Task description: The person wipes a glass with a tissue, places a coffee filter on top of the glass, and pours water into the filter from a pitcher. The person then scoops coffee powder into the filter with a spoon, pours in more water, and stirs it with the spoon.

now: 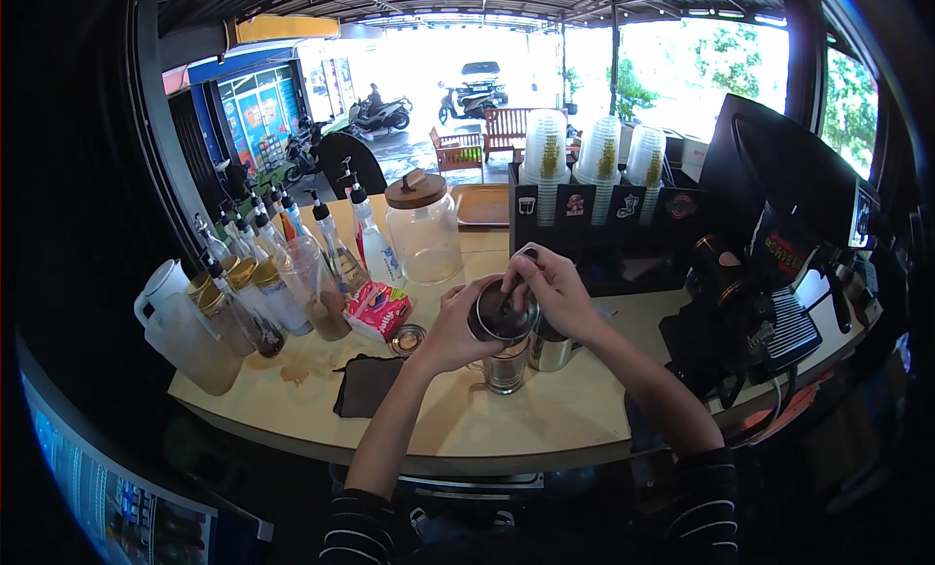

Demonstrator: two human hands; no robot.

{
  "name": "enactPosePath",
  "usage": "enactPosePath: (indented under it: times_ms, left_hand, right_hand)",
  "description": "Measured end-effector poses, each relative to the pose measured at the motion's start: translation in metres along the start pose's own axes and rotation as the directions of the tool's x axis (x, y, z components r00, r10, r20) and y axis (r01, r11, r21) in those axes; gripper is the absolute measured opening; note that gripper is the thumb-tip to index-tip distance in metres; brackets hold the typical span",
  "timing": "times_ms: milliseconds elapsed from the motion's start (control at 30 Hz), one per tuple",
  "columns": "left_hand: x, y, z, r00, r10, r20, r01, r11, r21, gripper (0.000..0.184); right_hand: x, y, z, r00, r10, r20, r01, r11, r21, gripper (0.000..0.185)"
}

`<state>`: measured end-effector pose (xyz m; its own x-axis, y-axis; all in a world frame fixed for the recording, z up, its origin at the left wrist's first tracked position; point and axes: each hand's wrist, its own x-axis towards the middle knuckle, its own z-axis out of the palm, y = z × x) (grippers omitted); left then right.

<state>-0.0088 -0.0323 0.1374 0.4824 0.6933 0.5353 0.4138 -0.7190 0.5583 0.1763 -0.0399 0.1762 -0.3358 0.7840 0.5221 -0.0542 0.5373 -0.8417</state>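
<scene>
Clearly, your left grip hugs the dark cup, probably rigid, best held mid-wall; what your two-o'clock right grip holds is unclear.

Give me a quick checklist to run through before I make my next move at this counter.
1. Left hand secure on the dark round container: ok, wrapped around its side.
2. Right hand grip: cannot tell; its fingers are at the container's mouth, but what they hold is unclear.
3. Glass mug upright on the counter: ok.
4. Container directly above the mug: cannot tell; they overlap in this single view.
5. Metal pitcher standing upright near the mug: ok.
6. Counter clean: not ok, a brown stain shows left of the dark cloth.
</scene>
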Motion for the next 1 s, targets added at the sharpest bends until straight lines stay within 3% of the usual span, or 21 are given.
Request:
enactPosePath:
  times_ms: [133,233,267,633,1000]
  left_hand:
    - [0.000,0.003,0.000,0.998,-0.054,-0.036,0.050,0.995,-0.091,0.085]
    - [0.001,-0.003,-0.001,0.995,-0.091,-0.051,0.082,0.983,-0.164,0.084]
    - [0.002,-0.003,-0.001,0.994,-0.093,-0.051,0.084,0.983,-0.164,0.084]
    - [0.007,-0.006,-0.007,0.981,-0.165,-0.097,0.154,0.982,-0.114,0.080]
    - [0.010,0.001,-0.014,0.972,-0.223,-0.071,0.214,0.969,-0.121,0.077]
  right_hand:
    - [0.003,-0.005,-0.014,0.998,0.046,-0.047,-0.048,0.997,-0.052,0.025]
    - [0.002,-0.010,-0.016,0.992,0.048,-0.117,-0.035,0.993,0.108,0.024]
    - [0.002,-0.011,-0.016,0.987,0.032,-0.156,-0.002,0.981,0.192,0.024]
    - [-0.008,-0.022,-0.032,0.937,-0.027,-0.349,0.143,0.940,0.310,0.023]
    - [-0.014,-0.023,-0.034,0.926,-0.052,-0.373,0.182,0.929,0.322,0.024]
